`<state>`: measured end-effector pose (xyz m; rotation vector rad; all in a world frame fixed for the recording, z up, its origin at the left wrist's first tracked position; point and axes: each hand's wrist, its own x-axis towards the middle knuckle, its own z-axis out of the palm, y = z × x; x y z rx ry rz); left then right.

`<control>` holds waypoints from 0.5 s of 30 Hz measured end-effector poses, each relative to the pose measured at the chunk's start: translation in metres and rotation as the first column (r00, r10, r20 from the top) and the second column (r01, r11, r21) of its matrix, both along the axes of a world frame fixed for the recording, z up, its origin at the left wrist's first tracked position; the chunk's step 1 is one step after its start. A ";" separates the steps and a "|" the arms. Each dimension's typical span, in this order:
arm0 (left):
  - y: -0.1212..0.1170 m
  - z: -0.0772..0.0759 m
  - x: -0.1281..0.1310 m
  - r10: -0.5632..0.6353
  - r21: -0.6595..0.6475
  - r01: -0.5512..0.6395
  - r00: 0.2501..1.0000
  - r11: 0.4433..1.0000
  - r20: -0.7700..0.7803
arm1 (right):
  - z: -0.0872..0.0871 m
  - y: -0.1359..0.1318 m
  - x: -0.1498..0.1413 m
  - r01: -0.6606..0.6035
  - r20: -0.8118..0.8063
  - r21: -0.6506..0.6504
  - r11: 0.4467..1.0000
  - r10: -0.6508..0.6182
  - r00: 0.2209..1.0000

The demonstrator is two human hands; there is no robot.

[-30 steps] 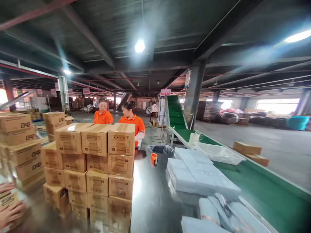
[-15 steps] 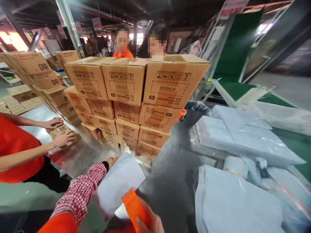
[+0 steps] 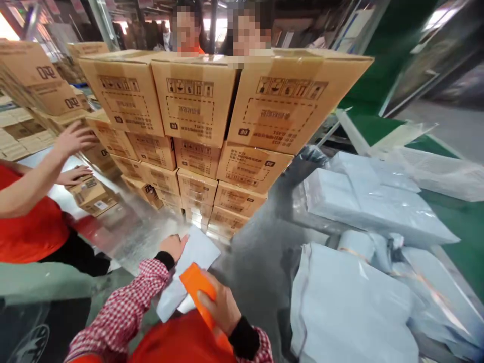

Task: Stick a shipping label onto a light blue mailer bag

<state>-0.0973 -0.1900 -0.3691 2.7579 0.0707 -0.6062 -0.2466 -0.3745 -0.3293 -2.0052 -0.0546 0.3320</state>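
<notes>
My left hand (image 3: pixel 173 248) is closed on the upper left edge of a pale grey-white mailing bag (image 3: pixel 198 252), its thumb lying along the surface. The bag slants in front of my body, above the grey metal table (image 3: pixel 260 252). My right hand (image 3: pixel 221 305) grips a flat, bright orange object (image 3: pixel 193 277) whose exact kind I cannot make out. That orange piece overlaps the bag's lower right part, and its lower end runs down past my palm. A white patch (image 3: pixel 186 304) shows beneath it, beside the bag.
Stacked cardboard cartons (image 3: pixel 192 106) rise directly ahead, with two people behind them. At left, a co-worker's hand (image 3: pixel 75 175) rests on a small carton (image 3: pixel 94 195). Piles of pale plastic bags (image 3: pixel 351 297) lie at right, near a green conveyor (image 3: pixel 389 136).
My right hand has come further into view with the orange object, moving up and left. The bag tilts more steeply. The co-worker has lifted one hand off the small carton.
</notes>
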 end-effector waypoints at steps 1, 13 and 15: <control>-0.006 -0.001 -0.004 0.022 0.034 -0.022 1.000 0.999 0.007 | -0.001 -0.004 -0.003 -0.009 0.003 0.006 1.000 0.009 1.000; 0.039 -0.027 0.075 -0.055 0.045 0.063 0.985 0.997 -0.165 | -0.042 -0.051 -0.054 0.015 -0.124 0.070 0.997 -0.006 0.992; 0.044 -0.033 0.087 -0.081 0.029 0.087 0.984 0.996 -0.159 | -0.042 -0.033 -0.028 0.001 -0.104 0.104 0.995 0.010 0.995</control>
